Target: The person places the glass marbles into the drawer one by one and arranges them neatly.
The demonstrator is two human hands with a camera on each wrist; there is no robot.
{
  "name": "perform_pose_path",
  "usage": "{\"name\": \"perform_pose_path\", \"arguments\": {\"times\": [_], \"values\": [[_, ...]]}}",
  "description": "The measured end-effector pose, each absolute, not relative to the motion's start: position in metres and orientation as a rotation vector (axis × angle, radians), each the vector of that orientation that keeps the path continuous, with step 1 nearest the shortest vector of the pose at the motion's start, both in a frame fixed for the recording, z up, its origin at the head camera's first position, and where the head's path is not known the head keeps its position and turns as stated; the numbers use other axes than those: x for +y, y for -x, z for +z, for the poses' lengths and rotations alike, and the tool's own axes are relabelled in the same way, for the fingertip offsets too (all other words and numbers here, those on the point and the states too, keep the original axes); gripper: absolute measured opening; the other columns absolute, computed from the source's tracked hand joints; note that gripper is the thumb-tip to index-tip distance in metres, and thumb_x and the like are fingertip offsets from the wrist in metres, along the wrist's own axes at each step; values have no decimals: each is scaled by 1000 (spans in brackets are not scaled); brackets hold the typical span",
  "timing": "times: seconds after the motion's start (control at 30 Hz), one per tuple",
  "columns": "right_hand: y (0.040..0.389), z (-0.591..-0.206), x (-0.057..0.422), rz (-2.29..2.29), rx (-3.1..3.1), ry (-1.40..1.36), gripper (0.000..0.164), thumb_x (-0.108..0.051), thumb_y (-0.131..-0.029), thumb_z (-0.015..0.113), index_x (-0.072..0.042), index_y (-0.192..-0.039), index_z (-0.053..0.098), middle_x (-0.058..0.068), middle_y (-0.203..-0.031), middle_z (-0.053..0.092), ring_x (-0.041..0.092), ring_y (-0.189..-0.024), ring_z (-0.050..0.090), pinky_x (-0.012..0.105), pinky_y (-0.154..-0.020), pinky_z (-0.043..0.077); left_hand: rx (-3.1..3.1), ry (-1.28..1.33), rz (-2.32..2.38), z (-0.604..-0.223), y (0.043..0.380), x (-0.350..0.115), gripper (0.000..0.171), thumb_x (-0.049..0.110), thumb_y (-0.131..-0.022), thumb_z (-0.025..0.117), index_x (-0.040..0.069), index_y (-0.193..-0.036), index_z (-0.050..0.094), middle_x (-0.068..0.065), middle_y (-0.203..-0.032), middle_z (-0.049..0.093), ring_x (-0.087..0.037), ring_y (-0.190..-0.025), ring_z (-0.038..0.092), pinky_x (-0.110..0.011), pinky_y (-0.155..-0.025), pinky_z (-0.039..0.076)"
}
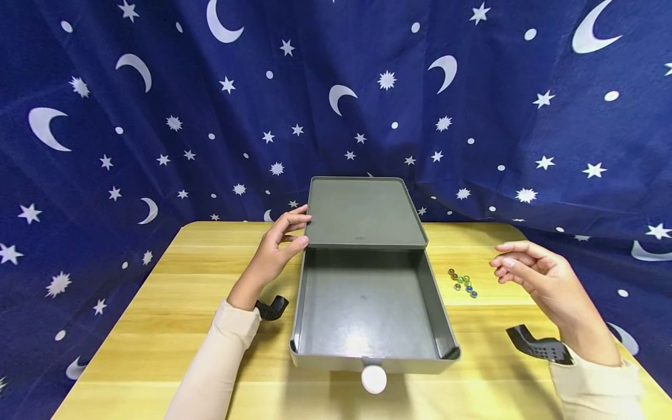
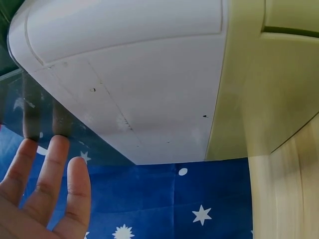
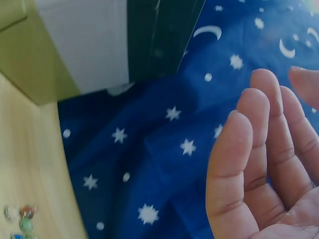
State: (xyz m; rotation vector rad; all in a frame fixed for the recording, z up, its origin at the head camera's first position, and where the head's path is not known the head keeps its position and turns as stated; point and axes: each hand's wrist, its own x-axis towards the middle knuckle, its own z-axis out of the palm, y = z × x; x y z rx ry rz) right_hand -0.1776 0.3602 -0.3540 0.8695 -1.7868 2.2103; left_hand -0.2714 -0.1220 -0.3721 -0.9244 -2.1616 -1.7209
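Observation:
A drawer unit stands mid-table, its dark grey-green top (image 1: 364,213) level and its uppermost drawer (image 1: 362,303) pulled out toward me. That drawer is bare inside and has a round white knob (image 1: 374,380) on its front. My left hand (image 1: 273,248) rests its fingertips at the left edge of the top, fingers extended. In the left wrist view, those fingers (image 2: 56,169) lie against the unit's dark upper side. Off to the right, my right hand (image 1: 548,283) hovers with loosely bent fingers and holds nothing. Several small glass marbles (image 1: 460,280) lie between it and the drawer.
White (image 2: 124,94) and yellow-green (image 2: 234,99) tiers sit below the dark one. A light wooden table (image 1: 173,326) carries everything. Behind it hangs a dark blue curtain (image 1: 315,70) with moons and stars. Black wrist mounts (image 1: 541,345) protrude near both cuffs.

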Motion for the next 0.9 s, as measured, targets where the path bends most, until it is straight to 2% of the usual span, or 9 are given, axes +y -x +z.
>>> {"name": "perform_pose_path", "arguments": {"times": [0.27,0.43,0.67,0.9], "values": [[187,-369,376,2084,-1996,-742,51,30,-97,44,-2,-125,73,8,-108,81,12,-92,77,23,-79,60,-2159,915,-1724,-373,269,-123,48,15,-99,62,-1,-144,59,-14,-169,44,-41,-138,55,-36,-101,45],[193,-381,386,2108,-2010,-690,52,29,-97,47,-5,-123,75,6,-109,82,11,-94,77,23,-79,60,-2152,921,-1730,-373,271,-122,47,15,-99,62,0,-144,59,-14,-169,44,-41,-138,55,-38,-100,45],[200,-400,398,2241,-1951,-629,47,29,-98,46,-3,-116,76,6,-109,82,12,-100,78,23,-80,59,-2154,920,-1735,-374,271,-121,47,14,-99,62,0,-144,58,-16,-169,43,-42,-138,55,-39,-100,45],[204,-410,405,2258,-2071,-469,41,23,-100,51,-7,-110,77,1,-108,81,8,-101,76,23,-80,59,-2152,919,-1728,-373,270,-121,47,14,-99,61,0,-144,58,-17,-169,43,-42,-138,56,-48,-102,45]]}}
